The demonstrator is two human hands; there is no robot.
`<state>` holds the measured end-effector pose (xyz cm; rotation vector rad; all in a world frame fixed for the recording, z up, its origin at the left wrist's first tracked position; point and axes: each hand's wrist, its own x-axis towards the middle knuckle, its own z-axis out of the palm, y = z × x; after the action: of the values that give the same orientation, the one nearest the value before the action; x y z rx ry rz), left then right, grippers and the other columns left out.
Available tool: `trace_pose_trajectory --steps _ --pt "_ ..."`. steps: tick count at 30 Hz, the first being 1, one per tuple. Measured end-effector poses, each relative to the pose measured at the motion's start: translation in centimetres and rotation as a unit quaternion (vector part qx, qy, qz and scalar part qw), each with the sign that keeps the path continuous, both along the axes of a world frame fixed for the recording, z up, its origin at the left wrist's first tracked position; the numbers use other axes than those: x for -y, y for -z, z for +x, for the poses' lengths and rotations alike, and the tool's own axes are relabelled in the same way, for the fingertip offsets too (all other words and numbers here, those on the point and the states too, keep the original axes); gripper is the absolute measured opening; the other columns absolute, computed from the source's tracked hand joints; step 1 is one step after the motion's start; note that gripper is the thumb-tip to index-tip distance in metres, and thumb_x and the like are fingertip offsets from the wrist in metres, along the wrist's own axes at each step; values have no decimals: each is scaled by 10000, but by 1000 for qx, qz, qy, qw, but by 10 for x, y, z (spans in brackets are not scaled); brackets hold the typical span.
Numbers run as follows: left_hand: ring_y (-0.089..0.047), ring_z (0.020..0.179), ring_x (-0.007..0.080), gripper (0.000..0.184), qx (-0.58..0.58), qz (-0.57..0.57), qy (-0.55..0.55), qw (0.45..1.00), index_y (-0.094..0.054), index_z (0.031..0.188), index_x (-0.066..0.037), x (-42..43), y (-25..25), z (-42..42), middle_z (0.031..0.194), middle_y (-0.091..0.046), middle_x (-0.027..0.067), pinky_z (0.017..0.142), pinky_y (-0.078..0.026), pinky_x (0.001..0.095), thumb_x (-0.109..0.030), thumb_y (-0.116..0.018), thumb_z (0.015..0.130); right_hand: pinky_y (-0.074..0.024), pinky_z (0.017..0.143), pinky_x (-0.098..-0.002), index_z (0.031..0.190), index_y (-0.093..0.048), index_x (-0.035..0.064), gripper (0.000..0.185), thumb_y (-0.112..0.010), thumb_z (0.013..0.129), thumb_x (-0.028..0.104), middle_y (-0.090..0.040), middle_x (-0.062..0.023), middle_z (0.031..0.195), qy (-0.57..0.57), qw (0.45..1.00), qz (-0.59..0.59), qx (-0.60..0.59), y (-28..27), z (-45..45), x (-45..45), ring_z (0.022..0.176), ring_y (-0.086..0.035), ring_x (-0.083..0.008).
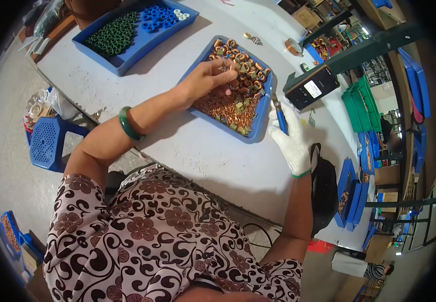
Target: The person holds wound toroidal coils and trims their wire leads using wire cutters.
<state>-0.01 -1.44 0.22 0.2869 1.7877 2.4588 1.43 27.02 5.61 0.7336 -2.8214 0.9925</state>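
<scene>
My left hand [210, 78], bare and with a green bangle [127, 124] on its forearm, is over a blue tray [190, 70]. Its fingers are curled together in a pinch; what they hold is hidden. Copper-wire coils [248, 70] fill the tray's far part, some with small greenish-yellow pieces. Loose copper wire bits [223, 108] cover the near part. Beside the tray's right edge, my right hand [291, 143] wears a white knitted glove. It is closed around pliers with blue handles [281, 121], their metal jaws pointing away from me.
A larger blue tray [127, 65] at the upper left holds green, blue and white rings. On the right, a phone [311, 88] leans against a dark green metal bar [359, 48]. A tape roll [293, 47] lies farther back. A blue stool [47, 143] stands left of the table.
</scene>
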Motion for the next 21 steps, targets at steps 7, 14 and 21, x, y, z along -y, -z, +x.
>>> trace_pose_trajectory --steps 7,14,21 --pt "-574 773 87 365 -13 -30 7 999 -580 1275 -90 0 6 -4 905 -614 -21 747 -491 253 -337 -633 1012 -417 561 -235 1296 -580 -67 414 -606 929 121 -636 -31 855 -40 910 -261 319 -17 5 38 637 -520 -67" --pt "-557 804 83 406 -39 -33 4 999 -552 1369 -72 1 4 -3 897 -585 -27 751 -485 248 -309 -585 1041 -520 700 -298 1287 -593 17 393 -658 916 131 -675 -64 1001 -48 979 -133 144 -16 -11 60 806 -630 -142" --pt "-570 884 90 438 -56 -30 5 998 -510 1458 -97 -1 2 1 979 -583 -21 832 -491 258 -266 -554 1056 -540 806 -450 1321 -556 203 499 -647 849 71 -602 -136 1047 -41 986 77 -145 13 -26 60 930 -645 -348"
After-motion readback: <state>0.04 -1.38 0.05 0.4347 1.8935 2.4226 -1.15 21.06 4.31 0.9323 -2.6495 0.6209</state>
